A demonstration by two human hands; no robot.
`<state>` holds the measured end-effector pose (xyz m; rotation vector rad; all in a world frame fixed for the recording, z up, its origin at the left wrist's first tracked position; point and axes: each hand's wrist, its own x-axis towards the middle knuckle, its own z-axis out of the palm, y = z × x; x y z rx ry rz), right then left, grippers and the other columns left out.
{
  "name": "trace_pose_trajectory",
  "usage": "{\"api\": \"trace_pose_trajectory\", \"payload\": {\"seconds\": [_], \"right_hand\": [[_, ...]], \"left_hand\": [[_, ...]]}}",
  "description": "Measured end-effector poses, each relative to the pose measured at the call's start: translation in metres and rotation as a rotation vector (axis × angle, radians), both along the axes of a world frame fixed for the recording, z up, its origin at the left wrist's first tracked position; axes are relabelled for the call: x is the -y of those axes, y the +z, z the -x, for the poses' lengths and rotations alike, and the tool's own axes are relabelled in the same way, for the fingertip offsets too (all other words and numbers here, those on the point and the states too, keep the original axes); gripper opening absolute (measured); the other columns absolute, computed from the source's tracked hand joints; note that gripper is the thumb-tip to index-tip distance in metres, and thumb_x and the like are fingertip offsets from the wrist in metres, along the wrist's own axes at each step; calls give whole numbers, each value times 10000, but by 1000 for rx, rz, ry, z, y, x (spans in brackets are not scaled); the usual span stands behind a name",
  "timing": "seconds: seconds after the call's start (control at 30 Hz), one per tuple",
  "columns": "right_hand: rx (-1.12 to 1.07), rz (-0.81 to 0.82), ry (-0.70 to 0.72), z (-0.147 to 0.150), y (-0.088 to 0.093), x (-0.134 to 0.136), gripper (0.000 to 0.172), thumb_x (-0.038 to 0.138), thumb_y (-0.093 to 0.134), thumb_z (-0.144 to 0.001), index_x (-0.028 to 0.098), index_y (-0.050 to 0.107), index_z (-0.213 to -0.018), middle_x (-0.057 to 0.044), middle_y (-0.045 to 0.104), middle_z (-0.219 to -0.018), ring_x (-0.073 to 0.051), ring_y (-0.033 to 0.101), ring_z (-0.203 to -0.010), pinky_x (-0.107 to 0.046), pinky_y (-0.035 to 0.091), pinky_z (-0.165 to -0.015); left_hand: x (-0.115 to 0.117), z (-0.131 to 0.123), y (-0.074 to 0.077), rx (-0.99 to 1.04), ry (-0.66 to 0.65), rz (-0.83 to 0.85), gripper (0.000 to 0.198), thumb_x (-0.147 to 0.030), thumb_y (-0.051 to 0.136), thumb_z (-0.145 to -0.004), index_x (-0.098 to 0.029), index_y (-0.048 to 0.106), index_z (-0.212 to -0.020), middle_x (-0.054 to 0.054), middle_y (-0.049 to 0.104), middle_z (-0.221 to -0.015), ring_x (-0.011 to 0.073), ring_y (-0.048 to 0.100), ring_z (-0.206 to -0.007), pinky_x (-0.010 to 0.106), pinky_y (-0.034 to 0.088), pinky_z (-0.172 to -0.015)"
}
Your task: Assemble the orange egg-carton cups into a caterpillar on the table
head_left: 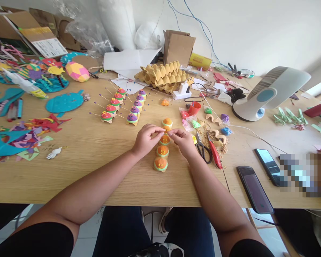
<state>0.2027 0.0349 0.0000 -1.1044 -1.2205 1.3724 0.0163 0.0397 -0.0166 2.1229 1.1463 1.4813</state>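
Observation:
Both hands meet over a row of orange-topped egg-carton cups (163, 151) with pale green bands and small yellow faces. My left hand (149, 139) comes from the left, thumb and forefinger pinched at the second cup from the far end. Opposite it, my right hand (184, 142) pinches close to the same cup, its fingertips almost touching the left ones. Whatever lies between the fingertips is too small to name. Beyond stand a red-and-green cup row (112, 107) and a purple-and-green cup row (135, 109), with thin sticks poking out of their sides.
Right of my right hand lie black-handled scissors (203, 149) and a red-handled cutter (215, 151). Coloured clay, a red cup (194, 108) and carton scraps surround them. Yellow egg cartons (163, 76) are stacked behind. A white fan (267, 94) and phones (254, 189) sit at right; paper scraps (24, 139) lie left.

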Motion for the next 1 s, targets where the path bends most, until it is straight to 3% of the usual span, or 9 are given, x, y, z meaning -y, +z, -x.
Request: {"api": "trace_pose_trajectory", "payload": {"seconds": [0.3,0.5,0.63,0.83,1.0], "right_hand": [[-1,-18,11,0,-2,-1,395,518,852,-657,182,705,-803,13,614,-682,-97,485,-591,-248,378,-530],[-15,-28,43,0,-5,-2,367,488,858,-662,187,728,-829,7,650,-708,-97,498,-591,-247,394,-535],[-6,-18,57,0,-5,-1,353,464,854,-671,183,755,-860,6,649,-721,-85,462,-574,-242,357,-519],[-29,14,-14,-3,-5,-2,372,538,776,-746,178,771,-838,34,528,-648,-54,337,-517,-237,233,-477],[-26,0,-32,-2,-3,-2,363,504,825,-693,191,768,-866,33,557,-654,-66,348,-530,-241,265,-486]], "left_hand": [[2,-2,3,-2,-22,49,95,-287,681,-912,-218,746,-924,28,742,-894,175,654,-875,326,517,-824],[2,-2,4,8,-28,34,95,-278,686,-907,-212,729,-853,17,735,-849,165,641,-833,309,502,-783],[2,-2,3,18,-27,38,98,-269,677,-908,-208,723,-845,17,730,-842,162,634,-829,306,503,-785],[1,-2,1,60,-17,88,98,-266,676,-899,-203,716,-836,26,722,-843,163,626,-820,300,480,-733],[0,0,-1,99,-25,131,115,-292,678,-898,-198,720,-845,34,717,-847,165,619,-808,298,465,-698]]}}
